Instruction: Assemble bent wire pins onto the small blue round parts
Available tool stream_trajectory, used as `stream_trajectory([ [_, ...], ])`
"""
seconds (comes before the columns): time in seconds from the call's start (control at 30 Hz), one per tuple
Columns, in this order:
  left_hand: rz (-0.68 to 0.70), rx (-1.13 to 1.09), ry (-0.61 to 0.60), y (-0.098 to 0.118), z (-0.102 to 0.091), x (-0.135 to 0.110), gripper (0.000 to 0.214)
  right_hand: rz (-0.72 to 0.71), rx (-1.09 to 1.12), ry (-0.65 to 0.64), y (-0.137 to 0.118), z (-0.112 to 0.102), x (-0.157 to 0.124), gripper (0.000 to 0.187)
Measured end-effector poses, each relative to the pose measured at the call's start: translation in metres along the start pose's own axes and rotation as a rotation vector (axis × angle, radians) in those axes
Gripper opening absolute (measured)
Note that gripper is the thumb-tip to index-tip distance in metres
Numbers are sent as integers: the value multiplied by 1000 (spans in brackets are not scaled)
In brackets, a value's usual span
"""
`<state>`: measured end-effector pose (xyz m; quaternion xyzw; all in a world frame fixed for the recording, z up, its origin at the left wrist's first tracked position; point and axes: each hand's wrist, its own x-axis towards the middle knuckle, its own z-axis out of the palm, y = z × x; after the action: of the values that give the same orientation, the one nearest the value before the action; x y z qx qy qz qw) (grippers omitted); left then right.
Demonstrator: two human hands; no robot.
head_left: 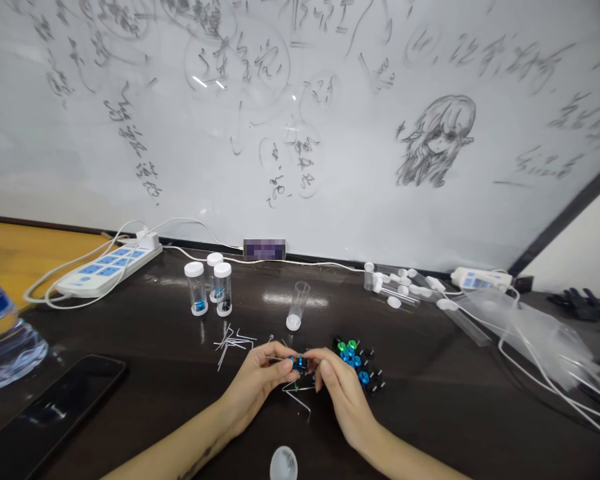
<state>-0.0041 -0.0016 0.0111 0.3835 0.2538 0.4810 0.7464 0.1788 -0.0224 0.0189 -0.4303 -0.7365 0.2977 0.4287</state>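
Over the middle of the dark table, my left hand point(263, 377) pinches a small blue-and-black part point(299, 363) between thumb and fingers. My right hand point(341, 387) closes on the right end of the same part with its fingertips. A thin metal rod shows at the left fingers; whether it joins the part I cannot tell. Beneath the hands lie bent thin metal rods point(300, 401), and more form a loose pile point(233, 343) to the left. Several small blue, green and black parts point(355, 359) sit beside my right hand. A clear tube point(300, 300) with a white base stands ahead.
Three white-capped tubes point(198, 293) stand back left. Loose tubes and caps point(394, 302) lie back right, near a plastic bag point(525, 327) and cables. A white cup-like piece point(284, 464) is in front. Left are a phone point(55, 413), large bottle point(5, 340) and power strip point(110, 267).
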Motion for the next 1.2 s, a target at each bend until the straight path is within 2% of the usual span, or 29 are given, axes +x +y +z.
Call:
stream_trajectory([
  [0.17,-9,-3,2,-1,-1,-1,8,11,-6,-7,0,1,0,27],
  [0.3,-40,13,12,-1,0,-2,9,12,-83,-45,2,1,0,40],
  [0.4,-42,31,24,-1,2,-2,9,14,-127,-61,2,2,0,43],
  [0.73,-46,-10,16,0,3,-1,10,22,-172,-72,-2,2,2,26],
  [1.03,-41,18,49,-2,2,0,10,50,-165,-82,-4,2,3,35],
  [1.2,-51,27,67,-2,2,1,11,67,-147,-70,-1,2,0,22],
])
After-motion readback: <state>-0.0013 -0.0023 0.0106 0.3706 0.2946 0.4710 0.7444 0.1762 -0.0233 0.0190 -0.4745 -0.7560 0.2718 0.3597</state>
